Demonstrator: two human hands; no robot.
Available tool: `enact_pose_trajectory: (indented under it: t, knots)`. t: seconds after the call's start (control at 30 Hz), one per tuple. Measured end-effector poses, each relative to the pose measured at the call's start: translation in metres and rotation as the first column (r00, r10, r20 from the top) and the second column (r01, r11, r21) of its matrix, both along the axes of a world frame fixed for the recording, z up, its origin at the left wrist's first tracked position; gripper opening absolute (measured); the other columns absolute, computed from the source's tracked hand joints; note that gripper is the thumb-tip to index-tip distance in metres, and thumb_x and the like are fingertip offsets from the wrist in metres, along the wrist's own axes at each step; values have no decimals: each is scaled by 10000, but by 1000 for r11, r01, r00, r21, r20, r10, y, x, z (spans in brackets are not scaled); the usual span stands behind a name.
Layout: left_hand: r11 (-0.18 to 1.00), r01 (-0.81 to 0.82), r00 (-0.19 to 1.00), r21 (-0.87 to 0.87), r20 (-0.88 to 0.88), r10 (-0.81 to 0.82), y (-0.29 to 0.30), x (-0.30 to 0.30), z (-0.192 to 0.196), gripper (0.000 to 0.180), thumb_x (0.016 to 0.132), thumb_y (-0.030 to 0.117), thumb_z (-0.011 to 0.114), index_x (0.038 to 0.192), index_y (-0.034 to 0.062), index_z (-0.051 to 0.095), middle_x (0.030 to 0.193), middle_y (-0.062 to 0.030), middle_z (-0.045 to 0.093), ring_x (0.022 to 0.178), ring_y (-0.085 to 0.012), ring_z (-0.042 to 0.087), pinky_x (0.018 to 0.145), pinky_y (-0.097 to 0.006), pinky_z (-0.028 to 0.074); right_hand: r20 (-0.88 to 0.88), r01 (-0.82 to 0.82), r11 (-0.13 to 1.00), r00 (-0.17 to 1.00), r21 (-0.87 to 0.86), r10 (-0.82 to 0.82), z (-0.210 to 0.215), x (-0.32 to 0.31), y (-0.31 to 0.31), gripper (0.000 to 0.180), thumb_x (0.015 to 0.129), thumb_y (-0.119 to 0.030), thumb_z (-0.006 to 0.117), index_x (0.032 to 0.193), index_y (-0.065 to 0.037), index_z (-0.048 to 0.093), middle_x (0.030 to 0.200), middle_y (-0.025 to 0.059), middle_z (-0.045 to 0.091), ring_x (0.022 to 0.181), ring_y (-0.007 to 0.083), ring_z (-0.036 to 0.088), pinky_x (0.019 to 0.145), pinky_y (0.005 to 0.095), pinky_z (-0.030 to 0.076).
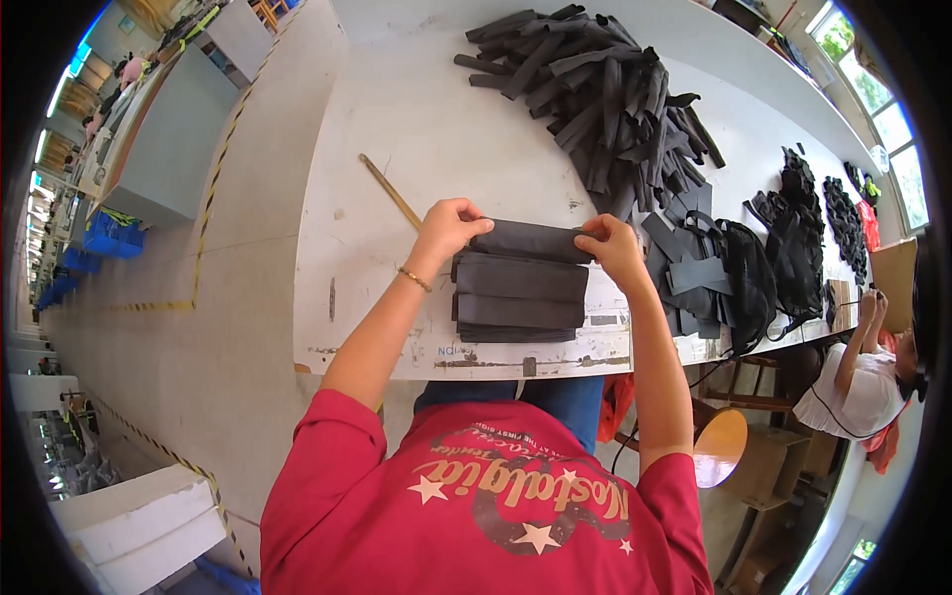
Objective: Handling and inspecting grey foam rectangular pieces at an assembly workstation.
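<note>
Between my two hands a black fabric strip [534,240] is stretched out sideways. My left hand [452,230] pinches its left end between thumb and fingers, and my right hand [611,248] pinches the right end. Right below it, on the white table [397,109], lies a neat stack of black fabric strips [520,296], layered toward the front edge. The held strip overlaps or sits just beyond the far side of this stack; whether it touches the stack I cannot tell. A bracelet circles my left wrist.
A large loose heap of black strips [620,109] spreads over the far side. A thin wooden stick [389,190] lies left of my left hand. To the right are flat black pieces [694,273] and black mesh items [749,273]. Another person [853,382] sits at the far right.
</note>
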State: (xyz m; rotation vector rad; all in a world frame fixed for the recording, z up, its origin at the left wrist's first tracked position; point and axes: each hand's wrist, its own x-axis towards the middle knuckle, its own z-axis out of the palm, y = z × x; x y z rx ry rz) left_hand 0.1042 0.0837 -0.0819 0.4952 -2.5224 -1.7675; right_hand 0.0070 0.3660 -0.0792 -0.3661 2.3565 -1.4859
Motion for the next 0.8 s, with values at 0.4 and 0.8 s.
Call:
enact_pose_trajectory:
  t: [0.4, 0.8]
  knots:
    - [970, 32, 999, -240, -9, -35, 7, -11, 19, 272, 763, 206, 773, 947, 49, 648, 695, -18, 583, 623, -128, 541, 599, -285, 464, -593, 520, 817, 748, 247, -297, 2, -2, 52, 113, 833, -155, 670, 844, -47, 640, 846, 125, 635, 813, 316, 623, 685, 413, 479]
    - [910, 234, 972, 341, -94, -215, 100, -27, 66, 261, 969, 246, 577, 1044, 8, 653, 914, -56, 677, 827, -128, 633, 718, -263, 516, -273, 373, 921, 880, -111, -389, 0, -7, 34, 266, 875, -259, 692, 893, 7, 689, 750, 59, 629, 662, 155, 593, 608, 307, 467]
